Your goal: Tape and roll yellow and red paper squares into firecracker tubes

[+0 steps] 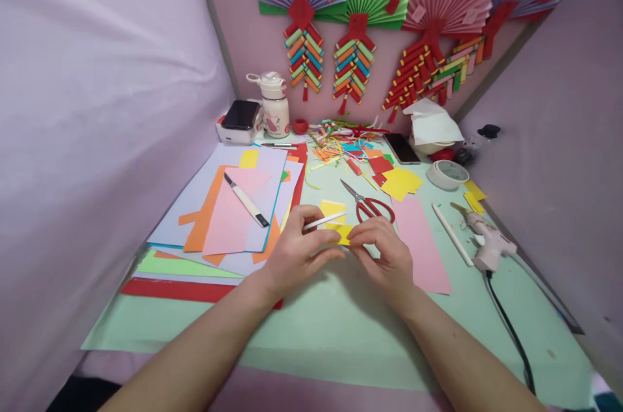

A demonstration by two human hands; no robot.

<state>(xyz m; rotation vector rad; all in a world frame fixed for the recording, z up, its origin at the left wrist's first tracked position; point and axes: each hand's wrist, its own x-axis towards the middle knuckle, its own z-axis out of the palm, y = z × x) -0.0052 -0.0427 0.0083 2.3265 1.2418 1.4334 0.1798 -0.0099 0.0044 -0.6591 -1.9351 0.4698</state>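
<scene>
A small piece of yellow paper (339,232) is held up over the table between my two hands. My left hand (302,244) pinches its left side, and a thin white stick (327,220) juts out to the right from between the same hand's fingers. On the other side, my right hand (384,255) has its fingertips closed on the paper's right edge. Just behind the hands lies another yellow paper piece (333,207), partly covered by the stick. Red-handled scissors (366,203) rest beyond my right hand, blades pointing away to the left.
Coloured sheets (195,204) with a craft knife (246,199) on top lie left. Paper scraps (341,143), a phone (402,148) and a bottle (275,107) stand at the back. Tape (448,174), a pink sheet (421,246) and a corded glue gun (490,243) are right.
</scene>
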